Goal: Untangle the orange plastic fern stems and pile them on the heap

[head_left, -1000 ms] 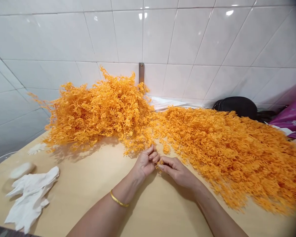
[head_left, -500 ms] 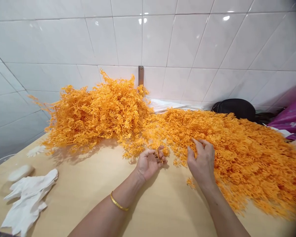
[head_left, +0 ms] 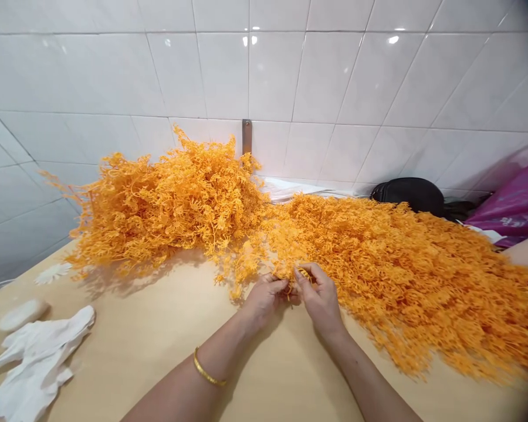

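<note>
Both hands meet at the middle of the table, in front of heaps of orange artificial foliage. My left hand (head_left: 264,299) is closed, thumb against fingers, on the stem of an orange sprig (head_left: 290,258); its fingertips are partly hidden. Close beside it, my right hand (head_left: 320,298) pinches a piece of the same orange sprig between thumb and fingers. A tall tangled heap of sprigs (head_left: 167,205) lies to the left. The wider, flatter heap (head_left: 422,269) spreads to the right, and loose bits link the two.
A crumpled white tissue (head_left: 39,357), a pale rounded object (head_left: 23,315) and a white flower-like piece (head_left: 53,273) lie at left. Behind the right heap sit a black case (head_left: 409,194) and a purple bag (head_left: 514,202). A tiled wall (head_left: 273,70) bounds the table (head_left: 167,334).
My right hand has moved left from the edge of the right heap to my left hand and closed on the sprig. My left hand has turned palm inward. The view has shifted slightly.
</note>
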### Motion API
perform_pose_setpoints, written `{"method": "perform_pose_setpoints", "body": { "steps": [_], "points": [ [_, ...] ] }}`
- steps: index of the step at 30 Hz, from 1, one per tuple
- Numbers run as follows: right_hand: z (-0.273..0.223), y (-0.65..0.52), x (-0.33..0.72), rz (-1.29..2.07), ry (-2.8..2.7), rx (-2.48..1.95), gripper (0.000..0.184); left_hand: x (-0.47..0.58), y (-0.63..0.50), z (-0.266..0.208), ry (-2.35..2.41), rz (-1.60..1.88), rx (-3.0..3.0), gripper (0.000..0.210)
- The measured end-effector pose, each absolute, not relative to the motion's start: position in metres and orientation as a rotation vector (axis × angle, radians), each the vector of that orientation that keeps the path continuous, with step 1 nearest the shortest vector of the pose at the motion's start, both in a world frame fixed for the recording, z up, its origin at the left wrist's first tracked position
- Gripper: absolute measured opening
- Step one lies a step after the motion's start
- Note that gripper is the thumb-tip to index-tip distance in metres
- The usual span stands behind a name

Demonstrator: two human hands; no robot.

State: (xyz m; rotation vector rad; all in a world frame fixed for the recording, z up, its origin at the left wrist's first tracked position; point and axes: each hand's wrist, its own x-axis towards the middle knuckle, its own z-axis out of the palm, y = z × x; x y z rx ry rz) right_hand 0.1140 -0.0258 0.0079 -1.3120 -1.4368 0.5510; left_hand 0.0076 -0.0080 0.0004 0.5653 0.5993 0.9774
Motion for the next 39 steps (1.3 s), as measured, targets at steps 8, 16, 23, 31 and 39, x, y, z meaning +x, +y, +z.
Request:
{"method": "perform_pose_setpoints", "body": {
  "steps": [8, 16, 23, 31, 39],
  "points": [
    [0.011, -0.022, 0.123, 1.049, -0.988, -1.08, 0.016, -0.006, 0.004, 0.0, 0.621, 1.066, 0.378, 0.017],
    [0.015, -0.023, 0.133, 1.039, -1.323, -1.205, 0.02, -0.008, 0.005, 0.002, 0.672, 1.054, 0.471, 0.018],
    [0.013, -0.026, 0.119, 1.272, -1.215, -1.107, 0.032, -0.001, -0.005, 0.004, 0.583, 1.023, 0.71, 0.012],
    [0.013, -0.021, 0.133, 1.068, -1.058, -1.122, 0.024, -0.003, 0.001, 0.005, 0.693, 1.046, 0.421, 0.009],
    [0.019, -0.023, 0.135, 1.302, -1.146, -1.129, 0.02, -0.012, 0.004, 0.004, 0.593, 0.958, 0.376, 0.031]
  ]
}}
